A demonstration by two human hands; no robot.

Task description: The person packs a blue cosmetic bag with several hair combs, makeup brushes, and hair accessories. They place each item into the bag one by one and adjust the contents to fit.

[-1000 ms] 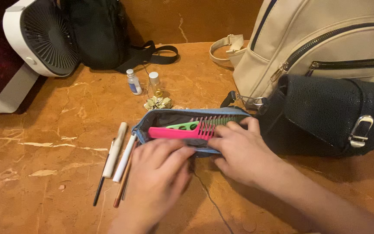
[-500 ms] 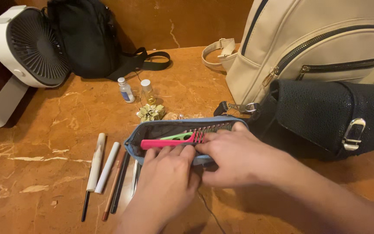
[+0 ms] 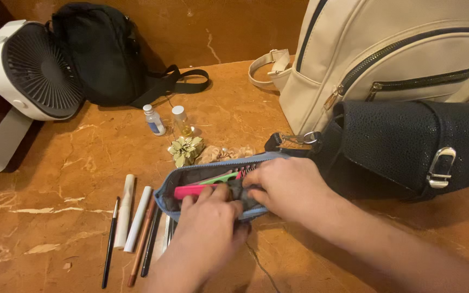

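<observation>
Head view, both hands' grip [image 3: 207, 217] [image 3: 283, 187] now clamped on blue pouch [image 3: 165, 194], pink comb [image 3: 194, 191] pushed deeper.

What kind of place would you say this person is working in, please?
Probably a home or other private room, at a polished brown stone counter. A small white desk fan, a cream backpack and a black handbag suggest personal belongings rather than a workshop.

Two bare hands, left [image 3: 204, 228] and right [image 3: 289, 187], no gloves, no rings, no watch or bracelet showing. Forearms bare as far as the frame's lower edge, no sleeve or cuff in sight. Fingernails short and plain, without polish.
</observation>
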